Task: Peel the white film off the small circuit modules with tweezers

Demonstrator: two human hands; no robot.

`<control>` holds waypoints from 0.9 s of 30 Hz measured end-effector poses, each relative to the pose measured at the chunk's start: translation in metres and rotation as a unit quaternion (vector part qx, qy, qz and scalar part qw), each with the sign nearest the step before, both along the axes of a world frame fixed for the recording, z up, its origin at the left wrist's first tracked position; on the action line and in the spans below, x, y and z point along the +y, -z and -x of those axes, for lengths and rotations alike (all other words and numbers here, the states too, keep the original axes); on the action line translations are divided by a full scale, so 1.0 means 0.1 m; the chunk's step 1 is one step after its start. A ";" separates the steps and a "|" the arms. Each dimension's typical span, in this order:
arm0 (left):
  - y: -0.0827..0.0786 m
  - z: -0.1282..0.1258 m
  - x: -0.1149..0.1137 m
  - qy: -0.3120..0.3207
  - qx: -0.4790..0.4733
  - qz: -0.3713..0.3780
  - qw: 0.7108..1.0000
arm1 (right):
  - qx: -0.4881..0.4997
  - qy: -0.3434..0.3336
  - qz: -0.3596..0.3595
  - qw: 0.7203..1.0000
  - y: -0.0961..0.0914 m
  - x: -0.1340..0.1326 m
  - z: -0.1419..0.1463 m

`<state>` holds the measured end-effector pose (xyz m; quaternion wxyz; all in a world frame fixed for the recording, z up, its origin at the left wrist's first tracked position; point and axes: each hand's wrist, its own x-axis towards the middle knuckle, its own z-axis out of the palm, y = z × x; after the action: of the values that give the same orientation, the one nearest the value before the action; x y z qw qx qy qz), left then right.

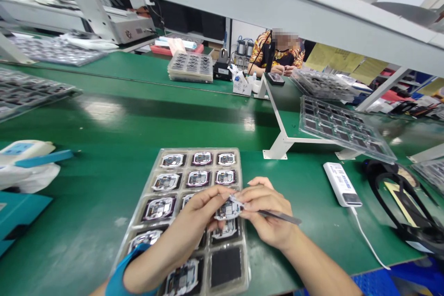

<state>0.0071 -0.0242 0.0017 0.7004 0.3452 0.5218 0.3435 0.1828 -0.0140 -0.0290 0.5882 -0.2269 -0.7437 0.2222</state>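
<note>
In the head view my left hand (206,208) is closed on a small watch-like electronic module (227,211) with a pale frame and exposed circuitry. My right hand (268,212) pinches dark metal tweezers (282,217), their tip end by the module's upper right edge and hidden by my fingers. Both hands are above a clear plastic tray (157,151) with several similar modules (198,178) in its compartments. One compartment at the near right shows only a black pad (226,266). A blue band (126,268) circles my left wrist.
A white power bank (342,185) with a cable lies to the right, beside a black strap-like headset (402,194). A raised stand (282,136) bears another tray (347,127). Far back, a person (277,53) sits working. A teal box (22,217) is at left; a shelf beam (243,2) crosses above.
</note>
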 end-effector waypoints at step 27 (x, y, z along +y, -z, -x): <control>0.04 0.04 -0.01 -0.006 -0.020 -0.008 1.000 | -0.085 -0.032 -0.100 0.991 -0.01 0.01 -0.09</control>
<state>0.0034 -0.0255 -0.0021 0.7059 0.3404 0.5072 0.3586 0.1921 -0.0128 -0.0282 0.5356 -0.1608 -0.8163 0.1451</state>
